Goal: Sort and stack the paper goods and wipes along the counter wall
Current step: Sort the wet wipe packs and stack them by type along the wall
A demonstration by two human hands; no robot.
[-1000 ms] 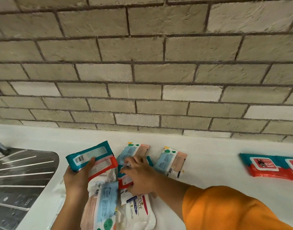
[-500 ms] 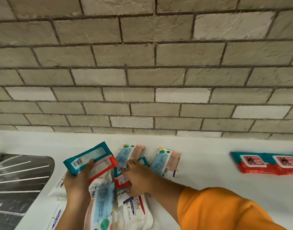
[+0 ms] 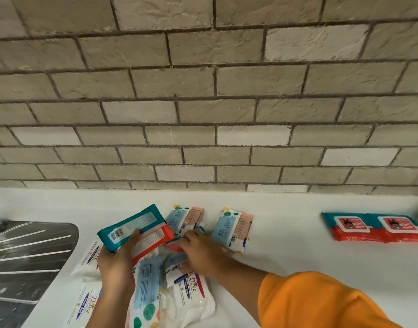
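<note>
Left hand grips one teal-and-red wipes pack; right hand, fingers curled, pinches a second teal-and-red pack in the pile. From right hand: dotted pastel packs ×3 (12, 1, 7 o'clock), Dove packs ×3 (6–9 o'clock), lidded Wipes packs ×2, 3 o'clock, near wall.

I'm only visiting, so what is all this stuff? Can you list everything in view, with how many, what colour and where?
paired wipes packs: 2, teal and red, side by side on the counter at right, near the wall
held wipes pack: 1, teal and red, raised over the pile
half-hidden wipes pack: 1, teal and red, in the pile
dotted packs: 3, pale blue and peach, two behind the pile, one in front
Dove packs: 3 visible, white, front and left of the pile
sink drainboard: 1, steel, far left
counter: 1, white
brick wall: 1, grey-beige, behind
left hand: grips the held wipes pack
right hand: on the half-hidden wipes pack, grip unclear
orange sleeve: 1, right arm
</note>
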